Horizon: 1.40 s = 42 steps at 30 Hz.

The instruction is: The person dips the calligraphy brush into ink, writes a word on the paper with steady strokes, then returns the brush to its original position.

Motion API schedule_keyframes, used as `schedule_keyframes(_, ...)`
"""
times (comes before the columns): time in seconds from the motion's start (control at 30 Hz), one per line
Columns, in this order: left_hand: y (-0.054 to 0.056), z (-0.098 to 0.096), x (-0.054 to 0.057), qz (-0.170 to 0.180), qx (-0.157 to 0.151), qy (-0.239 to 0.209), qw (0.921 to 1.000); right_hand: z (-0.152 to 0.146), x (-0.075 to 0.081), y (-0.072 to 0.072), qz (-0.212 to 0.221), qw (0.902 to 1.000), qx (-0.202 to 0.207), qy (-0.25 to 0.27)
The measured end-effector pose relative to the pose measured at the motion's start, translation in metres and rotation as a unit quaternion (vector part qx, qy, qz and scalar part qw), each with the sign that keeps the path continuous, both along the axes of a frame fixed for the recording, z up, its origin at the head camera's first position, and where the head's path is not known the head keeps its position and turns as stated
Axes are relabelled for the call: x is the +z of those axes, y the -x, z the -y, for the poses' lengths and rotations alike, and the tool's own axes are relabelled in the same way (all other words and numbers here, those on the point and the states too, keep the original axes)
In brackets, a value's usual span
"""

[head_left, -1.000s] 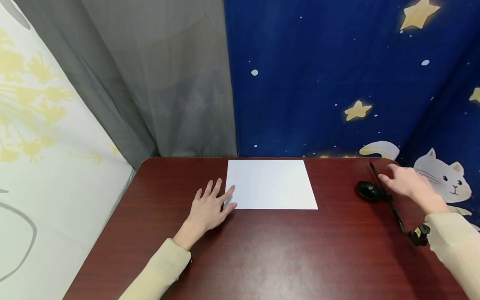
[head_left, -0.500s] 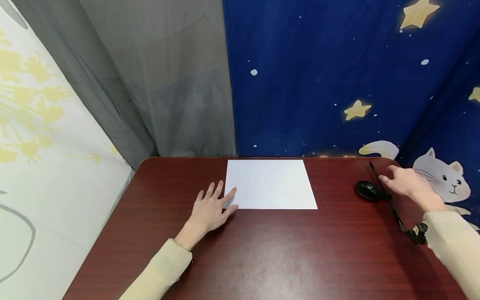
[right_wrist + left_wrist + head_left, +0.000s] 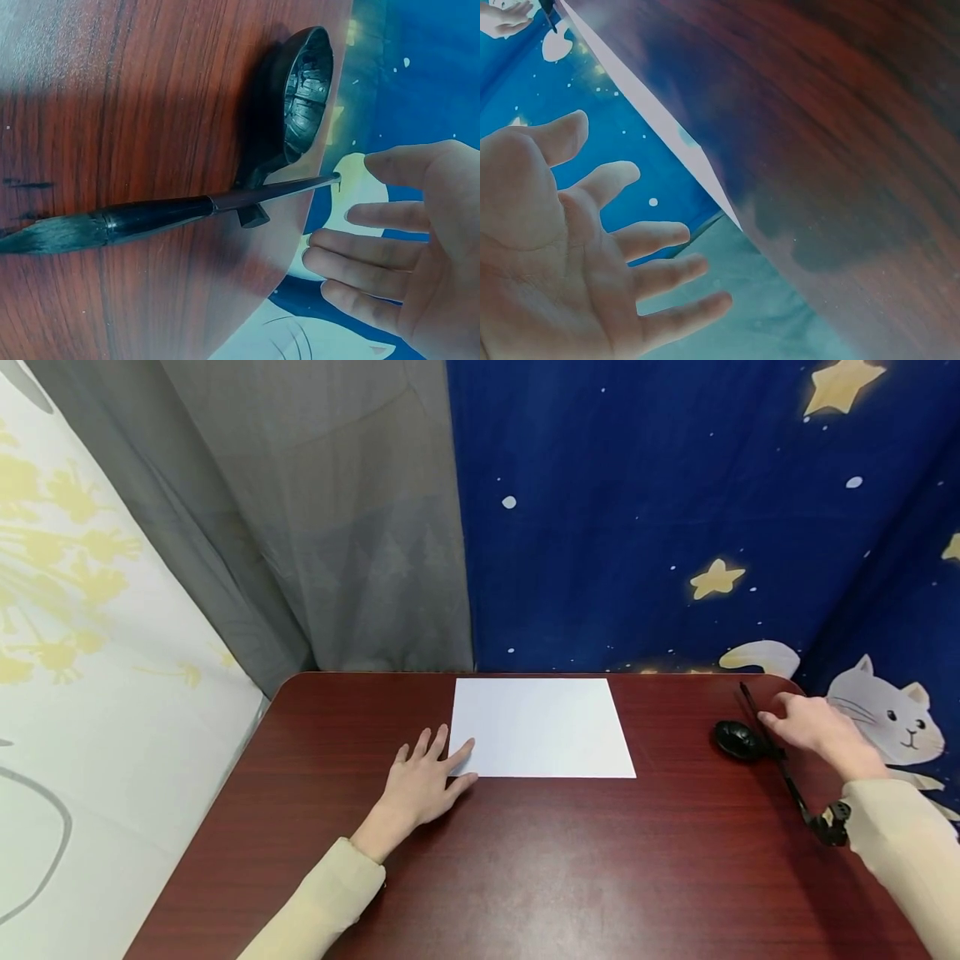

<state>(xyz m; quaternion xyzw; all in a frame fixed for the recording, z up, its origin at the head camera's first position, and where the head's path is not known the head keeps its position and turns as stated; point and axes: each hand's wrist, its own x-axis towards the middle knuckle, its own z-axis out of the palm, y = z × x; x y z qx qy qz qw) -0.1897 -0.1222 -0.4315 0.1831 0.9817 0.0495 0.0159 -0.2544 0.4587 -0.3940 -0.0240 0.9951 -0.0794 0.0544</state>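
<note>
A blank white sheet of paper (image 3: 547, 727) lies at the far middle of the table. My left hand (image 3: 420, 787) is held palm down with spread fingers at the sheet's lower left corner, thumb and index finger overlapping it. In the left wrist view, that hand (image 3: 562, 262) holds nothing. At the far right, an ink brush (image 3: 157, 219) with dark, wet-looking bristles lies across the stubby handle of a small black ink dish (image 3: 274, 112). My right hand (image 3: 813, 725), empty and loosely bent, hovers beside the brush's handle end, bristles pointing back towards me.
Dark red-brown wood makes up the tabletop (image 3: 570, 877). Behind it hang a grey curtain (image 3: 360, 527) and a blue starry curtain (image 3: 600, 543). A black wrist device (image 3: 831, 823) sits under my right sleeve. Small dark smears (image 3: 28, 184) mark the wood near the bristles.
My left hand has shifted very slightly right and towards me, along the sheet's edge. The right hand, brush, dish and paper stay practically where they were.
</note>
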Motion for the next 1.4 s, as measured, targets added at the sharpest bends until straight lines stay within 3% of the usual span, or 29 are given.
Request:
schedule_keyframes(0.37,-0.001,-0.001,-0.005,0.005,-0.001,0.007,1.0000,-0.005,-0.006,0.004,0.003,0.9999,-0.006,0.010)
schedule_keyframes(0.67,-0.001,-0.004,-0.002,0.001,-0.003,0.012,0.9999,-0.005,-0.003,0.009,0.012,0.9999,0.000,0.009)
schedule_keyframes(1.4,-0.003,-0.006,-0.005,0.019,-0.004,0.011,0.9997,0.002,-0.014,0.013,0.016,0.9997,0.002,0.018)
